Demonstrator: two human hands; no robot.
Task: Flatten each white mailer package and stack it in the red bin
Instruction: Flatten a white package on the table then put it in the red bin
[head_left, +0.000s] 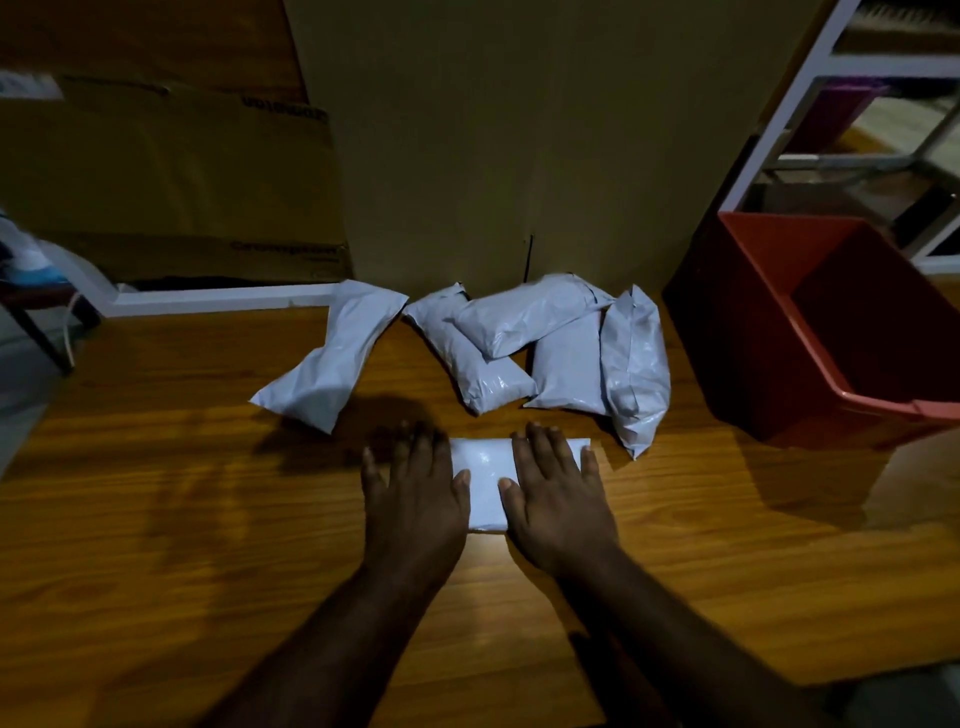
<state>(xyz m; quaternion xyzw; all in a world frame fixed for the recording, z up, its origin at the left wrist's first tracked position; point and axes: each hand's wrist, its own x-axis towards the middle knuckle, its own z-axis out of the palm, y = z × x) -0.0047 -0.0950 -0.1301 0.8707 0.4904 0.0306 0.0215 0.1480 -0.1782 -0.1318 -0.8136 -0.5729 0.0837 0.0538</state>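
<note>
step: flattening press on near mailer (483, 480), judged from both palms lying on it.
near mailer: flat on worktop (182, 467), near centre, long side running left-right; only the middle strip and far-right corner show past the hands.
left grip (413, 499): fingers straight and spread, clamped on nothing; palm down over the mailer's left end, fingertips reaching toward the far side.
right grip (558, 499): same pose, fingers apart and straight, palm on the right half, thumb tip on the white film.
why two flat palms: probably to spread load and push air and bulk out evenly, with no pinch to crease the film.
queue: five puffy mailers along the far side. Lone mailer (332, 353) far left, apart from the rest. Cluster far centre-right: slanted mailer (467, 358), top mailer (524, 317) lying across its neighbours, middle mailer (569, 369), end mailer (636, 364) closest to the bin.
why there: within reach, yet off the pressing spot.
red bin (878, 332): right side, well apart from both hands; no mailer seen in the visible part of its interior, so judged early in the task.
next: pinch an edge, carry right, lay flat in the bin.
risk: slick film slipping; contents springing back puffy.
backdrop: cardboard sheet (467, 156) upright behind the queue; white shelf frame (779, 104) far right.
</note>
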